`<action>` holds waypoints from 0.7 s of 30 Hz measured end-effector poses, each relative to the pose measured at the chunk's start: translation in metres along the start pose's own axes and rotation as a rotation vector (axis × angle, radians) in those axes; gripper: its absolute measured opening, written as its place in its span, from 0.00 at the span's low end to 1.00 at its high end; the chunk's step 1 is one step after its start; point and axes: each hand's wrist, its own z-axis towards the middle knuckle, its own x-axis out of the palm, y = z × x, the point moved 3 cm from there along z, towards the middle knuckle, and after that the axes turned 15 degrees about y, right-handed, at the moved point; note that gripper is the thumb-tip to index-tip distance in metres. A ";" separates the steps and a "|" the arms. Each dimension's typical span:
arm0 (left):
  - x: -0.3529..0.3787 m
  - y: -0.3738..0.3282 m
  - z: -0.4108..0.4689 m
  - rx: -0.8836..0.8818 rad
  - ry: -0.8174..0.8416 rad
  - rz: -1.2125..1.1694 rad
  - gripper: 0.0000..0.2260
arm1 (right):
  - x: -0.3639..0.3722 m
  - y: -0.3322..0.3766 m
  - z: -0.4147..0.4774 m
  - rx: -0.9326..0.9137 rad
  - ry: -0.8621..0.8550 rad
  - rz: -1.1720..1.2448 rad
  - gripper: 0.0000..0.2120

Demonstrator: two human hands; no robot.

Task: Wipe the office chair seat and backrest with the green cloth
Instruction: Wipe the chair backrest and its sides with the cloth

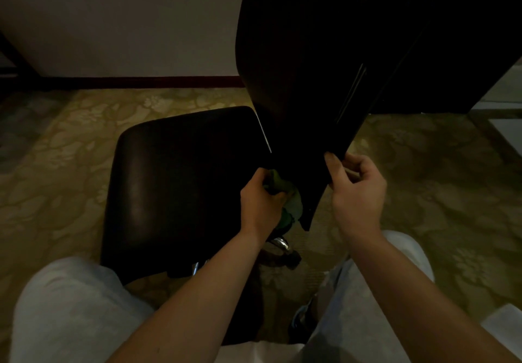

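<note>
A black office chair stands side-on in front of me, its padded seat [180, 182] to the left and its tall dark backrest [305, 66] rising at the right. My left hand [261, 198] grips a bunched green cloth [288, 201] and holds it against the lower front of the backrest, where it meets the seat. My right hand [356, 190] grips the lower rear edge of the backrest, thumb on the near face and fingers curled behind it. Part of the cloth is hidden by my left hand.
Patterned yellow-green carpet [84, 142] surrounds the chair. A light wall with a dark red skirting board [141, 81] runs behind it. Dark furniture [452, 52] stands at the right rear. The chair's chrome base [281, 242] shows under the seat. My knees in light trousers [70, 306] are at the bottom.
</note>
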 end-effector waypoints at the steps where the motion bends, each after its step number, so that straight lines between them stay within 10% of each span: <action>1: 0.002 0.001 0.002 0.000 0.003 0.006 0.15 | 0.000 0.000 0.000 0.002 0.003 0.001 0.11; 13: 0.030 0.029 0.015 -0.217 0.031 0.138 0.19 | -0.004 0.002 0.000 0.017 0.049 -0.052 0.11; 21: -0.033 -0.002 -0.016 -0.034 0.065 0.018 0.12 | -0.001 0.012 -0.002 0.020 0.062 0.023 0.10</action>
